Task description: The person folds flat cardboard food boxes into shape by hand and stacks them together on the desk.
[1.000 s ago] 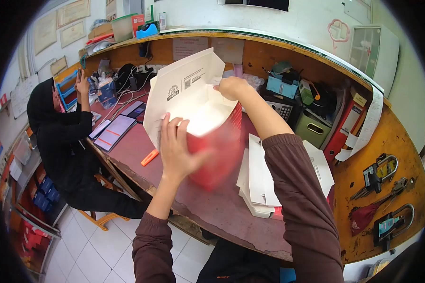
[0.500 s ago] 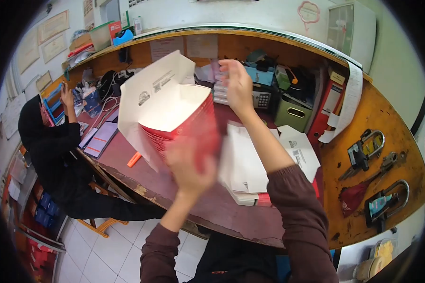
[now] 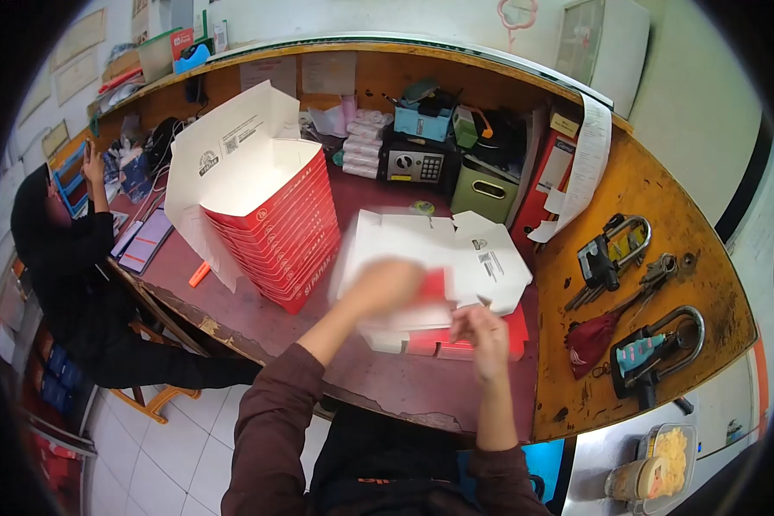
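A tall stack of nested red-and-white cardboard food boxes (image 3: 275, 232), lids raised, stands on the desk to the left. In front of me lies a pile of flat cardboard box blanks (image 3: 482, 268), white sides up with red edges at the front. My left hand (image 3: 389, 288) is smeared by motion over the left part of the top blank, beside a blurred red panel. At the front edge of that blank, my right hand (image 3: 483, 334) has its fingers closed in a pinch on the cardboard.
Behind the blanks are a small safe (image 3: 414, 165), a green file box (image 3: 483, 191) and a red binder (image 3: 552, 172). Padlocks (image 3: 658, 357) and keys lie on the wooden side counter (image 3: 593, 292). An orange marker (image 3: 199, 273) lies left of the stack. Another person (image 3: 77, 284) sits at far left.
My left hand has left the box stack and moved right to the flat blanks. My right hand has come down and back from near the safe to their front edge. The view has shifted right.
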A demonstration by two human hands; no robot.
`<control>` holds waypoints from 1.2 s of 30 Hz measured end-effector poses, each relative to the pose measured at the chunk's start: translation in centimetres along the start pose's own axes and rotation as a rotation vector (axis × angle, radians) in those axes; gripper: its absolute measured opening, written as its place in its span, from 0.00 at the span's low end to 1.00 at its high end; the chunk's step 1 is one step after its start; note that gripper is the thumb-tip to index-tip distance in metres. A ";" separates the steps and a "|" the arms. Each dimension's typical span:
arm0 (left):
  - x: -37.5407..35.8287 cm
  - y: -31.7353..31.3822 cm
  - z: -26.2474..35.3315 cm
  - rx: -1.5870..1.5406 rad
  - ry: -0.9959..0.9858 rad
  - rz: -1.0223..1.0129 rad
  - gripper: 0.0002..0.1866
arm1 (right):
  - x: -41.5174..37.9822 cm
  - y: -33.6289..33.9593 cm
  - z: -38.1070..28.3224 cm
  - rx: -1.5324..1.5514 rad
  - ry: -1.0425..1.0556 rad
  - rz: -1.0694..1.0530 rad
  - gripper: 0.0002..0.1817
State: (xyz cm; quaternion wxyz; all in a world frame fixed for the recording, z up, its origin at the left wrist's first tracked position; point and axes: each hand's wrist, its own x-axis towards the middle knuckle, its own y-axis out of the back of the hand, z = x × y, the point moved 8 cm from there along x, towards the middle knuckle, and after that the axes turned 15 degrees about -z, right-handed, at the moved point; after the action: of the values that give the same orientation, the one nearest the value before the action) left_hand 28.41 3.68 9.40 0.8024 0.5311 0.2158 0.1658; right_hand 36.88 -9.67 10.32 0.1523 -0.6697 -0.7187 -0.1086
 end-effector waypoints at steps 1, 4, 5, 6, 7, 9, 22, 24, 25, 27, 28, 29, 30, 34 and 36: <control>-0.9 2.0 -0.1 -0.067 -0.021 0.210 0.16 | -0.4 -0.6 1.6 -0.025 -0.120 -0.010 0.21; -3.1 3.9 -2.2 -0.479 -0.107 0.608 0.16 | -0.8 -3.7 4.8 0.006 -0.298 -0.154 0.19; -4.1 3.5 -3.9 -0.846 -0.160 0.798 0.16 | -0.8 -5.2 5.0 0.139 -0.320 -0.185 0.17; -4.8 3.2 -2.7 -0.843 -0.158 0.791 0.16 | -0.9 -6.7 5.1 0.269 -0.340 -0.219 0.16; -5.9 2.8 -1.5 -0.965 -0.228 0.855 0.14 | -0.8 -7.8 4.7 0.274 -0.340 -0.217 0.16; -8.0 2.7 0.7 -1.085 -0.297 0.919 0.13 | -0.8 -7.7 3.8 0.770 -0.141 0.075 0.12; -10.7 1.4 4.1 -0.520 -0.332 0.662 0.22 | -4.8 2.8 -0.1 0.842 -0.026 0.107 0.17; -10.9 0.5 3.5 -0.455 -0.277 0.646 0.21 | -4.5 0.3 -0.1 1.345 -0.023 -0.053 0.17; -11.1 0.1 3.0 -0.444 -0.268 0.644 0.20 | -4.6 -0.2 0.0 1.345 -0.025 -0.056 0.17; -11.3 -0.4 1.7 -0.700 -0.267 0.661 0.18 | -5.2 -0.3 0.0 1.040 -0.069 0.155 0.15; -11.7 0.0 1.9 -0.756 -0.274 0.712 0.17 | -5.6 0.6 -1.7 0.758 -0.026 0.333 0.09; -12.4 1.2 3.7 -0.754 -0.273 0.712 0.17 | -5.8 0.7 -1.2 0.760 -0.025 0.333 0.09; -13.1 2.5 6.1 -0.763 -0.348 0.678 0.15 | -6.5 2.2 -1.9 0.494 0.129 0.423 0.08; -13.4 2.3 9.6 -0.677 -0.438 0.604 0.10 | -8.2 -0.1 -4.9 0.177 0.456 0.645 0.10; -13.9 2.1 11.9 -0.620 -0.528 0.727 0.09 | -8.9 -1.4 -4.4 0.374 0.608 0.717 0.12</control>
State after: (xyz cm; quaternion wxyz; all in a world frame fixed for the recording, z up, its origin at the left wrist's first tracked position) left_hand 22.68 -11.71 17.78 0.8392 0.3338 -0.2496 0.3493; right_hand 36.30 -19.65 11.22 0.4996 -0.7739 -0.3738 -0.1089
